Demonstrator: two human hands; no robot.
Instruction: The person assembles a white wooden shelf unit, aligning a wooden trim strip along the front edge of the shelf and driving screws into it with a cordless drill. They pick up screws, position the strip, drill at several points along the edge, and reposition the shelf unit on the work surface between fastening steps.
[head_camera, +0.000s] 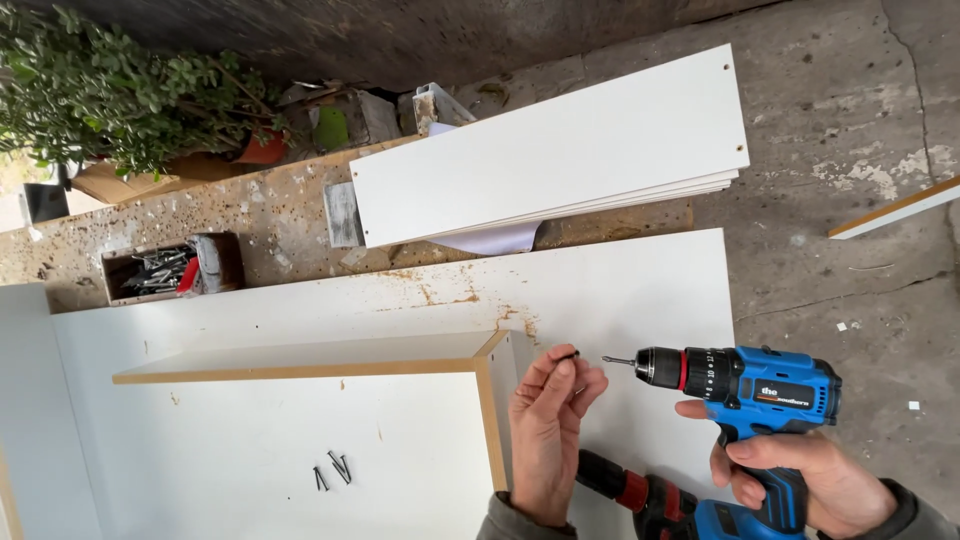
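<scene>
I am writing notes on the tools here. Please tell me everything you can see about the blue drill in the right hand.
The drill is a cordless one with a blue plastic body, a black chuck behind a red ring, and a thin driver bit at the front. It lies level, with the bit pointing left toward the screw pinched in the left hand. The right hand grips its handle. It hangs above the white board.

The second drill (655, 505) runs off the bottom edge, half behind the left hand (545, 440). The screw (570, 354) in its fingers (562, 372) is mostly covered, and the box (170, 268) contents upper left are too small to make out.
</scene>
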